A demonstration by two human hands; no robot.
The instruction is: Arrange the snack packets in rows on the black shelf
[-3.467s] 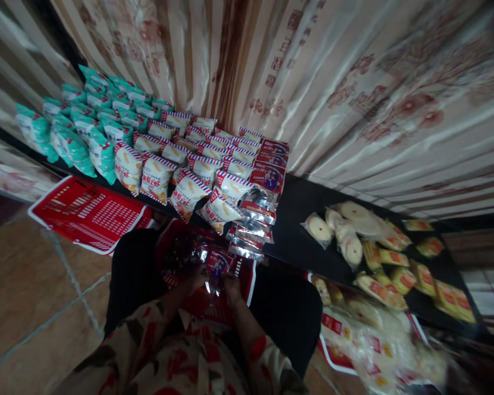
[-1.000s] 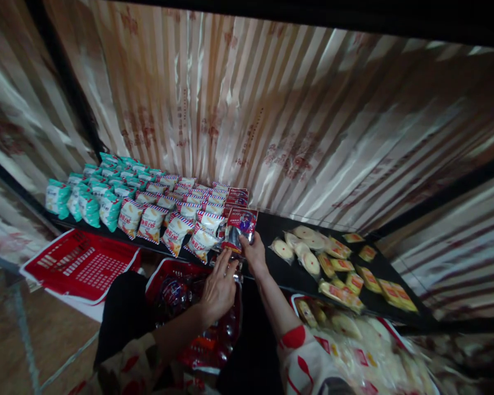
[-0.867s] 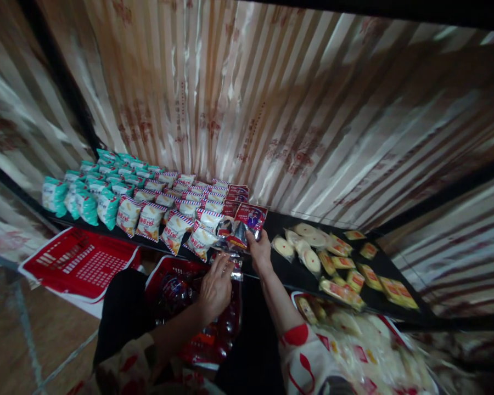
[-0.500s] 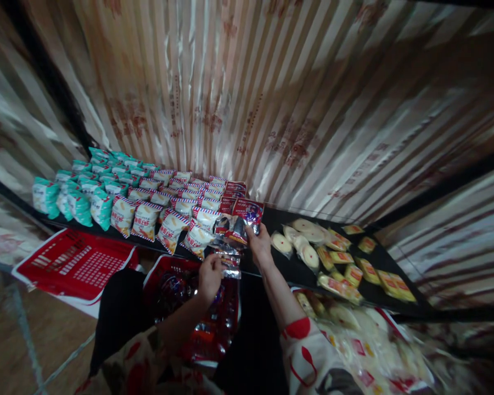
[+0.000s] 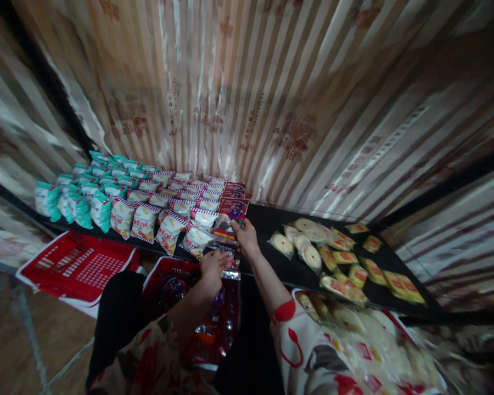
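My right hand (image 5: 246, 237) grips the near edge of a dark red snack packet (image 5: 233, 209), thumb on top. The packet is at the front of a short column of matching red packets (image 5: 234, 189) on the black shelf. Just below, my left hand (image 5: 213, 265) is at the shelf's front edge with its fingers stretched out to the right. Those fingers are beside or touching some silver-edged packets (image 5: 231, 274); exact contact is hard to see. White snack bags with striped tops (image 5: 197, 239) stand in rows immediately left of the red packets.
Teal bags (image 5: 101, 211) fill the shelf's left end. Round pale wrapped pieces (image 5: 312, 255) and yellow packets (image 5: 357, 275) lie on the right. Below are a red basket (image 5: 164, 263) of dark packets, a red crate (image 5: 82, 266) and a bin of bagged goods (image 5: 366, 340). Striped curtain hangs behind.
My right hand has moved left with the red packet, bringing it back into line with the column. My left hand's fingers have gone from a closed curl to stretched out.
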